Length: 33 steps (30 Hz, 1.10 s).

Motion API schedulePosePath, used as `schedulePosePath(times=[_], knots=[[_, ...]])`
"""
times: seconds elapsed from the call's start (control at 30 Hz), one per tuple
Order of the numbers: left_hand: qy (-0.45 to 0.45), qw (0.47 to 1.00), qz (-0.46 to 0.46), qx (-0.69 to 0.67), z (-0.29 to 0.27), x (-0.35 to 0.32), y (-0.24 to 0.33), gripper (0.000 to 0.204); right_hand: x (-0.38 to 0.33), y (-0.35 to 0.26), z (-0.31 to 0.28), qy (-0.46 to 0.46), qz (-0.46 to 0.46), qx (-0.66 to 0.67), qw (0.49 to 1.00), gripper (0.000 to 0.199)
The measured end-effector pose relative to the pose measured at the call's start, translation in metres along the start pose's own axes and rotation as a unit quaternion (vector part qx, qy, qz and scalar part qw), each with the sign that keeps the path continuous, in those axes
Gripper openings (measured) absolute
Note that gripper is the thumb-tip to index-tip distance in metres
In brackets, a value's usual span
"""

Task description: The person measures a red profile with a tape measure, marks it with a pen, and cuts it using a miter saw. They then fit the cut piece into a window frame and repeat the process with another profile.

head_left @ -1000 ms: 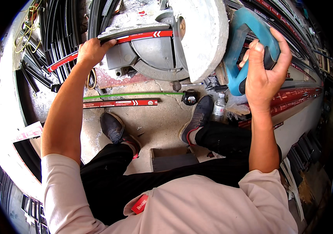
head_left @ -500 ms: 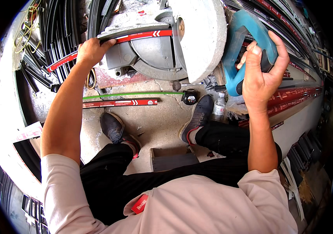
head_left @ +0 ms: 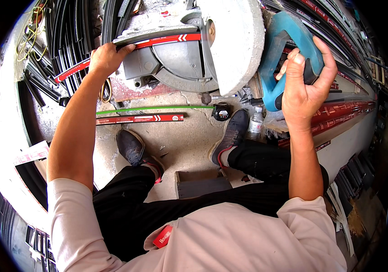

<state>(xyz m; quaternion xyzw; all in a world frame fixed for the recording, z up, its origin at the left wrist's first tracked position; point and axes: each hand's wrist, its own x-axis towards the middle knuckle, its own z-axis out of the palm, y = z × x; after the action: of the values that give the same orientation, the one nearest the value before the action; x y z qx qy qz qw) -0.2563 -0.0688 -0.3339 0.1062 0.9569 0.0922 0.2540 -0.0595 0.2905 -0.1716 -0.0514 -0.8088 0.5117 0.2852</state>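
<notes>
My left hand point(head_left: 108, 59) is closed round a long strip with a red face point(head_left: 166, 40), pressing it to the fence of a miter saw. The strip runs across the grey saw base point(head_left: 180, 61), and its right end reaches the blade beside the big white dusty guard point(head_left: 235, 45). My right hand point(head_left: 305, 86) grips the teal saw handle point(head_left: 273, 86), thumb uppermost and fingers through the loop. Below the saw, a tape measure point(head_left: 221, 111) lies on the floor with its green blade point(head_left: 157, 108) drawn out to the left, alongside another red-faced strip point(head_left: 144, 119).
A water bottle point(head_left: 255, 122) stands by my right shoe point(head_left: 232, 131). Black profiles point(head_left: 69, 36) are piled at the far left, near a yellow cord point(head_left: 33, 34). Red-wrapped lengths point(head_left: 343, 111) lie at the right. A grey open box point(head_left: 203, 186) sits between my legs.
</notes>
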Motion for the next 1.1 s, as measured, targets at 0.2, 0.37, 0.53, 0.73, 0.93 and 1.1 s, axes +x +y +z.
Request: schedulePosePath(times=[0.2, 0.37, 0.53, 0.73, 0.93, 1.1], knots=[[0.008, 1.000, 0.001, -0.014, 0.002, 0.000, -0.004, 0.086, -0.001, -0.003, 0.003, 0.005, 0.001, 0.000, 1.000, 0.044], [0.005, 1.000, 0.002, 0.013, 0.001, 0.002, -0.003, 0.086, -0.005, -0.001, 0.003, 0.004, 0.008, 0.004, 1.000, 0.045], [0.007, 1.000, -0.002, 0.001, 0.002, 0.001, -0.002, 0.085, -0.008, 0.000, 0.003, 0.007, 0.007, 0.002, 1.000, 0.046], [0.010, 1.000, 0.004, -0.004, 0.000, -0.002, -0.002, 0.084, -0.013, 0.003, 0.004, 0.005, 0.004, 0.001, 1.000, 0.046], [-0.006, 1.000, -0.008, -0.018, -0.006, -0.008, 0.005, 0.084, -0.018, 0.007, 0.004, 0.005, 0.004, 0.006, 1.000, 0.047], [-0.004, 1.000, -0.013, -0.021, -0.004, -0.005, 0.003, 0.084, -0.022, 0.009, 0.002, 0.007, 0.002, 0.000, 1.000, 0.048]])
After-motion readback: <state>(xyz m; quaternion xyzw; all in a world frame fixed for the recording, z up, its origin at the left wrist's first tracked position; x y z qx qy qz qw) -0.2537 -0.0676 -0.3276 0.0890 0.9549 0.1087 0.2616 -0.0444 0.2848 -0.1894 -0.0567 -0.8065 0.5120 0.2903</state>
